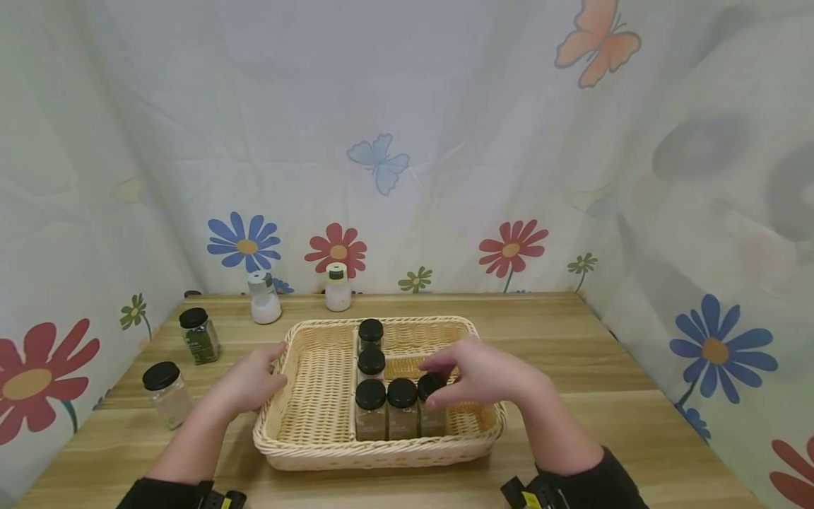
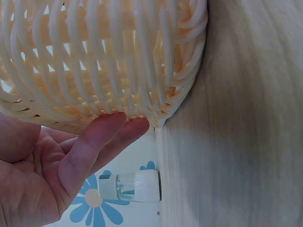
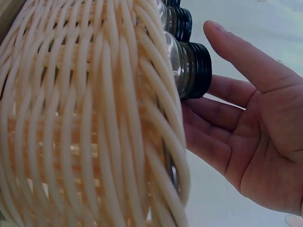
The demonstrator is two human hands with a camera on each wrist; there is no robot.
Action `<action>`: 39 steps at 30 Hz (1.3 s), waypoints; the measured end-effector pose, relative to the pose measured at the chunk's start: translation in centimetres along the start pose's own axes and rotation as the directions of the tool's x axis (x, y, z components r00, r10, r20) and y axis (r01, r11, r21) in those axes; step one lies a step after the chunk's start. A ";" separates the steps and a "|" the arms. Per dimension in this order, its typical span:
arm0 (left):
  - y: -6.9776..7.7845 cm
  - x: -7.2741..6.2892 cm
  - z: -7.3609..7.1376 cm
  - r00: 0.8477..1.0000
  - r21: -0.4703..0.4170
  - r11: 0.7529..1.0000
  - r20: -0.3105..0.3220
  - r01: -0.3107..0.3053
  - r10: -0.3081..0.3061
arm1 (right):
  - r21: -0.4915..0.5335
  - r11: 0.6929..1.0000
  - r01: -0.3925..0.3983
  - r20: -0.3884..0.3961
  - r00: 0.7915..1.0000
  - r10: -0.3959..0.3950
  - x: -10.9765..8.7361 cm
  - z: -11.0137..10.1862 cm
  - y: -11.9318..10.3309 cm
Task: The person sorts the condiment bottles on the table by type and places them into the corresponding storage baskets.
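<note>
Beneath the right grip [image 1: 478, 372], the rightmost jar [image 1: 432, 420] of the front row stood upright inside the woven basket [image 1: 381, 459]. That grip was found spread about the black lid [image 3: 201, 71], with no pinch shown. On the opposite side, the left grip [image 1: 253, 382] lay against the basket's outer wall, its fingers extended and touching the weave.

Progress was judged partial. Five black-lidded jars stood in the basket, three across the front and two in line behind the leftmost of these; all five appeared set down. Outstanding, if meant for the basket, were four items on the bench [image 1: 559, 353]: a pale jar [image 1: 172, 401] to the outer side of the left grip, a green jar [image 1: 202, 341] farther forward on that side, and two shakers [image 1: 338, 291] ahead of the grip, past the basket's far edge.

Views differed. Only the head camera gave the full count and layout. The right wrist camera showed a gap between thumb and lid, which the head view could not settle. The left wrist camera showed the fingertips at the weave from outside, and caught just one shaker.
</note>
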State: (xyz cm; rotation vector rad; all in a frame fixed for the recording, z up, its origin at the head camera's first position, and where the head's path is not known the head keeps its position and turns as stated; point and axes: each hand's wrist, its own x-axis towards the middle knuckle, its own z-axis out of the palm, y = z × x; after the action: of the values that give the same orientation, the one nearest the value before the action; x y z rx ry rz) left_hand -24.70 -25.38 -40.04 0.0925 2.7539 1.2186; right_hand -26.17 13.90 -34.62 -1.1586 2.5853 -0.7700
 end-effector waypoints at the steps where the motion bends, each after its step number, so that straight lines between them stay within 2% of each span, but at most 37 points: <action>1: 0.0 0.0 0.0 1.000 0.001 1.000 0.001 -0.001 0.001 | 0.012 1.000 -0.004 -0.017 1.000 0.004 -0.1 -0.2 0.2; 5: 0.0 0.0 0.1 1.000 -0.003 1.000 0.000 0.002 -0.002 | 0.037 0.999 0.019 -0.167 0.986 -0.012 -0.8 -1.2 0.9; 8: 0.1 -0.1 0.1 1.000 -0.004 1.000 -0.002 0.003 -0.003 | 0.050 0.998 0.028 -0.298 0.955 -0.012 -1.4 -2.0 1.6; 10: 0.1 -0.1 0.1 1.000 0.001 1.000 -0.002 0.001 -0.001 | 0.081 0.997 0.013 -0.359 0.933 0.018 -1.8 -2.6 2.0; 14: 0.2 -0.1 0.0 1.000 0.008 1.000 -0.006 0.006 -0.006 | 0.143 0.989 -0.034 -0.419 0.904 0.091 -2.6 -3.5 2.8; 20: 0.2 -0.2 0.0 1.000 0.006 1.000 -0.009 0.007 -0.007 | 0.226 0.967 -0.114 -0.449 0.869 0.208 -3.0 -4.2 4.5; 24: 0.1 -0.2 0.1 1.000 0.005 1.000 -0.008 0.000 0.000 | 0.286 0.937 -0.201 -0.426 0.849 0.312 -3.1 -4.1 5.7; 27: 0.0 -0.1 0.1 1.000 0.004 1.000 -0.007 -0.001 0.001 | 0.374 0.895 -0.244 -0.363 0.849 0.384 -3.0 -3.8 6.7; 34: 0.0 0.0 0.1 1.000 -0.006 1.000 -0.004 -0.007 0.007 | 0.562 0.782 -0.270 -0.155 0.894 0.420 -2.5 -2.7 8.6; 36: 0.0 0.0 0.1 1.000 -0.008 1.000 -0.005 -0.006 0.006 | 0.589 0.756 -0.285 -0.108 0.900 0.423 -2.2 -2.2 9.1; 39: 0.0 0.0 0.1 1.000 -0.011 1.000 -0.004 -0.002 0.002 | 0.602 0.739 -0.302 -0.065 0.904 0.423 -1.6 -1.4 9.6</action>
State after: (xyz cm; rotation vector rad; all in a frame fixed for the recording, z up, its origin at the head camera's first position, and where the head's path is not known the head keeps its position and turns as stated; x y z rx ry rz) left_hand -24.70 -25.37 -40.11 0.0912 2.7509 1.2359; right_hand -31.70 20.93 -38.62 -0.3836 2.3184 -1.4901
